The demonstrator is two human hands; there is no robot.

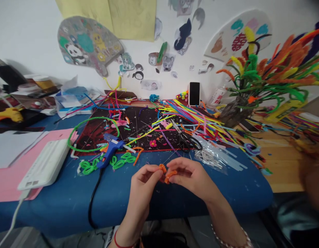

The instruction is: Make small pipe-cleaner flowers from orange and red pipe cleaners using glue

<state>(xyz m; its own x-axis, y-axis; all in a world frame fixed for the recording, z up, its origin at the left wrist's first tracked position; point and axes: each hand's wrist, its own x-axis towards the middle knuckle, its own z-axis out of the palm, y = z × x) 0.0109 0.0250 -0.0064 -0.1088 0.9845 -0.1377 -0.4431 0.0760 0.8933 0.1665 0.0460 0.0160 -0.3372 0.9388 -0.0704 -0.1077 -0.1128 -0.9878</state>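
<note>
Left hand [143, 184]: pinching small curl of orange fuzzy stem [171, 176] | right hand [190, 175]: pinching its curved length | stem: between hands, touching both, neither nearer; curved length slants up rightward; join unclear

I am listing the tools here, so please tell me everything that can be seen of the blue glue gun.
The blue glue gun looks like plastic, with a pale marking on its body. It lies on its side across the front edge of the dark mat, handle toward the person. A whitish rod, perhaps a glue stick, juts from its right end; a black cord leaves the handle. Green pipe-cleaner loops flank the handle. Whether it is on cannot be told.
</note>
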